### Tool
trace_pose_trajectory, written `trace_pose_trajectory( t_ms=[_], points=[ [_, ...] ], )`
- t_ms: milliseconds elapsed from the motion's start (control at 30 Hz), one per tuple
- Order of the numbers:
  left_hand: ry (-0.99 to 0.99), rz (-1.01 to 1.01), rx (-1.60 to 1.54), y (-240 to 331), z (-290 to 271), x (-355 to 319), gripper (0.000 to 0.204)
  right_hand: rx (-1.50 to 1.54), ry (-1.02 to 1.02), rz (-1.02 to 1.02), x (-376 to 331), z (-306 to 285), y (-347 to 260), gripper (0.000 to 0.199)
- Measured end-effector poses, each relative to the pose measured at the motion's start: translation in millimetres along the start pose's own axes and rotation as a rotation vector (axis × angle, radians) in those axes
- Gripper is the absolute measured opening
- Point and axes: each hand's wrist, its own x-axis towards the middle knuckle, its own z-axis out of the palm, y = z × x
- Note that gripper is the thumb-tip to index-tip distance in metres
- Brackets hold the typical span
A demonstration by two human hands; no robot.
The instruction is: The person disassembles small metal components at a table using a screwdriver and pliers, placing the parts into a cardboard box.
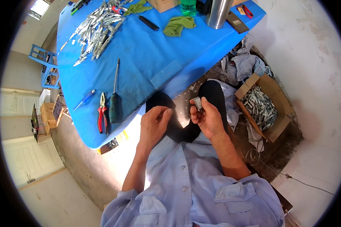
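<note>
My right hand (pixel 205 118) pinches a small grey metal piece (pixel 197 103) between thumb and fingers, held above my lap. My left hand (pixel 155 125) hovers just to its left with the fingers curled; whether anything lies in it I cannot tell. Both hands sit below the near edge of a blue table (pixel 147 60). On that table lie red-handled pliers (pixel 102 113), a green-handled screwdriver (pixel 114 102) and a blue pen-like tool (pixel 85 99).
A heap of silvery metal pieces (pixel 96 30) lies at the table's far left. Green cloths (pixel 179 25) and a steel flask (pixel 218 13) stand at the back. An open cardboard box (pixel 276 126) of metal parts sits on the floor to my right, beside crumpled rags (pixel 246 62).
</note>
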Motion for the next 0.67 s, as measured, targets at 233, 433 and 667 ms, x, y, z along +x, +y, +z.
trace_pose_trajectory(
  t_ms=[233,433,667],
  points=[
    [-0.058,-0.037,-0.253,15.9,1.2,-9.1,0.030,-0.063,-0.121,0.084,2.3,3.2,16.4,0.044],
    [-0.139,-0.123,-0.513,9.3,-5.3,-15.7,0.038,-0.125,-0.198,0.123,-3.1,26.5,26.6,0.045],
    [-0.235,-0.274,-0.760,-12.6,-10.2,-25.8,0.034,-0.294,-0.276,0.243,-5.2,31.1,44.7,0.047]
  ],
)
